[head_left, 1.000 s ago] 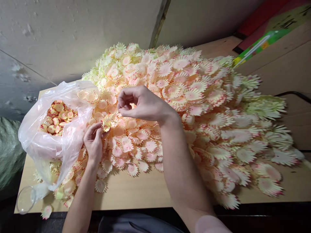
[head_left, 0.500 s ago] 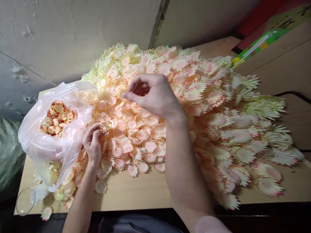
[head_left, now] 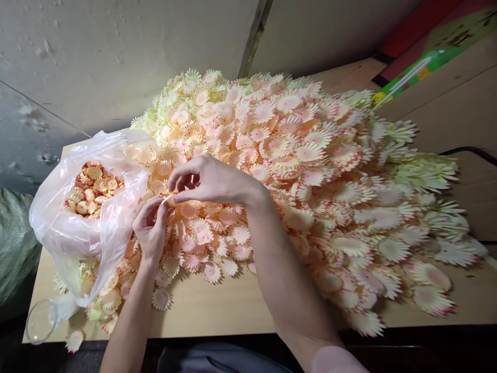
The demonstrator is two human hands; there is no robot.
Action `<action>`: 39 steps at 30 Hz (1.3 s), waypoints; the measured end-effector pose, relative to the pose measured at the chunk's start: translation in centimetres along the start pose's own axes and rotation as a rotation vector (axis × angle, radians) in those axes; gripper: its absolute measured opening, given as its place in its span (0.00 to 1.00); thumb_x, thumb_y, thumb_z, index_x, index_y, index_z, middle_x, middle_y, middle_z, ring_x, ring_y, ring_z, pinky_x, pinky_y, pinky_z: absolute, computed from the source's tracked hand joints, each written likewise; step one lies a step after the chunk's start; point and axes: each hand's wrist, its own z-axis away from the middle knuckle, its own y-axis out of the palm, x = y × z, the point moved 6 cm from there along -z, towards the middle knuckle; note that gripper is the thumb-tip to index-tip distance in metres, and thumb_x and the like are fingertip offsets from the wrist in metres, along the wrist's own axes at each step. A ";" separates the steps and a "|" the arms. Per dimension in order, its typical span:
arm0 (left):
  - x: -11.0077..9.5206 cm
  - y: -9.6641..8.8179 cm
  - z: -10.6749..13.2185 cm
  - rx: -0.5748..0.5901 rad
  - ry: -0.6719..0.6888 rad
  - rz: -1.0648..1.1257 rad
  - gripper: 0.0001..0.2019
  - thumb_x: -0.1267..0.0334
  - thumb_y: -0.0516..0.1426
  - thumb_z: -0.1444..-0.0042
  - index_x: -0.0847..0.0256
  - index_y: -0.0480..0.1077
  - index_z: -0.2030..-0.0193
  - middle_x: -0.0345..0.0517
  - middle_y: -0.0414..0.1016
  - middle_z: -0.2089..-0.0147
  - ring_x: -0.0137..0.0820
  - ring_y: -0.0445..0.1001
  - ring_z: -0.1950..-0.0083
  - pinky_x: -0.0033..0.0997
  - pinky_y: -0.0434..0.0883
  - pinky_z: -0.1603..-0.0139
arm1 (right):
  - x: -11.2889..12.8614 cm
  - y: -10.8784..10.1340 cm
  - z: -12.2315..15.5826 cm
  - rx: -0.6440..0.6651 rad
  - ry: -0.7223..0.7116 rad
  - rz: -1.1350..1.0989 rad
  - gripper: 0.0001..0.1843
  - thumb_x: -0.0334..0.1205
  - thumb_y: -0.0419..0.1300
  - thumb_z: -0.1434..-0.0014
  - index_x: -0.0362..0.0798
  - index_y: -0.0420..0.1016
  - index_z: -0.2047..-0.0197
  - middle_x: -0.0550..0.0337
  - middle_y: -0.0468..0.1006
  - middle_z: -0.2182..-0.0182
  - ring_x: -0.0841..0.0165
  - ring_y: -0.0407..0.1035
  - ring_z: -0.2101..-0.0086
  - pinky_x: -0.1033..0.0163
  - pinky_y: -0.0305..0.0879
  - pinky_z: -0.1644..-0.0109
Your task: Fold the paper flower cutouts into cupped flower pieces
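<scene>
A large heap of pink, cream and pale green artificial flower petal discs covers the wooden table. My left hand is closed, pinching a small yellow-pink petal piece at the heap's left edge. My right hand is curled with thumb and forefinger pinched on the same piece, its fingertips meeting those of the left hand. A clear plastic bag holding small orange-yellow flower pieces lies just left of my left hand.
A clear plastic cup sits at the table's front left corner. A grey concrete wall stands behind the table. A green packet lies at the back right. A black cable runs along the right side.
My right hand, raised over the heap half a second ago, has come down and left to meet my left hand at the small petal piece. The left hand barely moved.
</scene>
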 end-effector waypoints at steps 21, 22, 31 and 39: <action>-0.7 0.4 0.2 -0.012 -0.030 0.114 0.07 0.60 0.71 0.53 0.60 0.81 0.69 0.41 0.75 0.62 0.25 0.77 0.63 0.27 0.82 0.61 | 1.0 -1.1 -0.1 -0.309 -0.165 0.076 0.04 0.31 0.61 0.44 0.43 0.78 0.68 0.58 0.82 0.69 0.69 0.72 0.67 0.61 0.66 0.61; -0.7 0.3 0.2 -0.018 -0.034 0.123 0.08 0.60 0.71 0.53 0.60 0.80 0.69 0.41 0.75 0.62 0.25 0.77 0.64 0.27 0.82 0.60 | 1.0 -1.1 -0.1 -0.325 -0.166 0.071 0.03 0.31 0.61 0.44 0.43 0.78 0.68 0.57 0.81 0.69 0.68 0.72 0.67 0.61 0.67 0.61; -0.6 0.5 0.3 0.004 -0.043 0.140 0.10 0.59 0.70 0.52 0.62 0.77 0.70 0.41 0.74 0.65 0.25 0.77 0.65 0.29 0.83 0.62 | -0.7 -5.5 2.4 -0.759 0.036 0.005 0.19 0.54 0.61 0.37 0.51 0.73 0.51 0.54 0.79 0.66 0.62 0.75 0.63 0.58 0.72 0.64; -0.6 0.9 0.2 0.027 -0.101 0.191 0.11 0.58 0.69 0.50 0.61 0.75 0.66 0.39 0.76 0.67 0.26 0.78 0.64 0.35 0.83 0.56 | 0.3 -3.4 1.6 -0.325 -0.031 -0.025 0.15 0.49 0.68 0.43 0.47 0.78 0.59 0.56 0.80 0.67 0.66 0.72 0.67 0.61 0.67 0.66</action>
